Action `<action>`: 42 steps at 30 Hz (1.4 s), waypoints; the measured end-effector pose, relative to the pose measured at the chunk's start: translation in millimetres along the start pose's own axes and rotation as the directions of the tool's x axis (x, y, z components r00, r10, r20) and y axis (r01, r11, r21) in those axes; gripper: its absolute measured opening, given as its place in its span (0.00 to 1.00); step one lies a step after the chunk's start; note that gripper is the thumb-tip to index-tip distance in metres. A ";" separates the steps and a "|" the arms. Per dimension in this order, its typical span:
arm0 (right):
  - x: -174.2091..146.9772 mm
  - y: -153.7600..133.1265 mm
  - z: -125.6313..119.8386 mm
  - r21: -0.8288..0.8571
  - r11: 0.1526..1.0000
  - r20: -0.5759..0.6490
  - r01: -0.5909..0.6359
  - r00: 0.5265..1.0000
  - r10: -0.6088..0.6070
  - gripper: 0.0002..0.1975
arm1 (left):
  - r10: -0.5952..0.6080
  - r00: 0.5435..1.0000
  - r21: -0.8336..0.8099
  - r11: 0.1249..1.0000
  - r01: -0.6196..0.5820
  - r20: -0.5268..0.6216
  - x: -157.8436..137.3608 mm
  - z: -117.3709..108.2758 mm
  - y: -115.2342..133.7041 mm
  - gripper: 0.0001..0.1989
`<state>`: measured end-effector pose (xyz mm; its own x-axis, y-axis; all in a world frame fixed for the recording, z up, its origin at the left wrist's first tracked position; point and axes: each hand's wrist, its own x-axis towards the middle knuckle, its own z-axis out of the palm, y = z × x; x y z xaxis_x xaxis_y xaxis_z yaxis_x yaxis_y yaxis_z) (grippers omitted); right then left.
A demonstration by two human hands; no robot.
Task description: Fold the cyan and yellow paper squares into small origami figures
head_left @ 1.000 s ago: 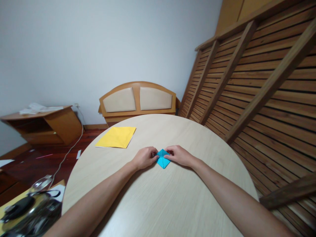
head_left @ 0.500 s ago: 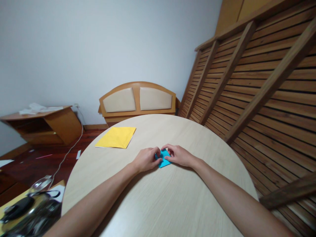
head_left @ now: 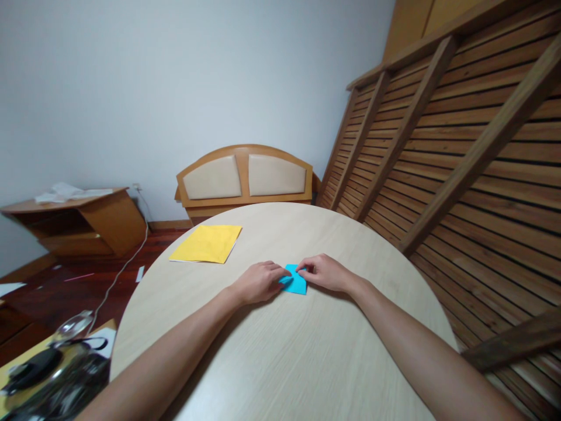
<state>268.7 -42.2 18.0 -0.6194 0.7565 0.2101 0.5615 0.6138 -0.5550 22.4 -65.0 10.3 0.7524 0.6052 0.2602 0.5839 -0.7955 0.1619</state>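
A small folded sheet of blue paper (head_left: 298, 284) lies on the round pale table (head_left: 280, 362) between my hands. My left hand (head_left: 259, 282) is closed on its left side, where a raised flap shows by the fingertips. At the upper right edge of the paper, my right hand (head_left: 325, 272) has its thumb and fingers pinched together on it. The fingers cover parts of the paper's left side and its upper right corner.
Yellow paper (head_left: 207, 244) lies at the table's far left. Beyond the table stands a padded headboard (head_left: 244, 175). A slatted wooden frame (head_left: 438, 146) leans along the right side. A glass-lidded pot (head_left: 56, 374) sits at lower left, near a white cable (head_left: 116, 278).
The blue paper has turned from a pointed position to a squarer one, with a flap now raised at its left. My right hand has shifted slightly right and up.
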 end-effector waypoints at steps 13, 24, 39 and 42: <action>-3.3 6.3 -5.5 -0.012 1.000 0.077 -0.018 0.997 0.019 0.19 | 0.073 0.996 0.099 0.992 -0.078 0.051 1.1 -1.8 4.0 0.12; -5.7 -17.5 -7.4 -0.159 0.977 0.145 0.139 0.983 -0.116 0.09 | 0.049 0.998 0.042 0.998 -0.051 0.050 0.7 -6.2 8.8 0.20; -1.2 -5.9 -0.6 -0.041 0.982 0.155 0.185 0.972 -0.176 0.13 | 0.091 0.995 0.059 0.994 -0.093 0.034 1.3 0.3 2.1 0.14; -1.3 -6.9 -1.6 -0.037 0.991 0.131 0.130 0.983 -0.125 0.13 | 0.058 0.998 0.063 0.996 -0.059 0.021 1.3 2.5 -0.1 0.13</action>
<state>266.5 -47.0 22.9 -0.7512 0.6378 0.1701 0.4957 0.7152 -0.4927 24.1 -64.0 8.2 0.7912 0.5588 0.2486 0.5565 -0.8263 0.0865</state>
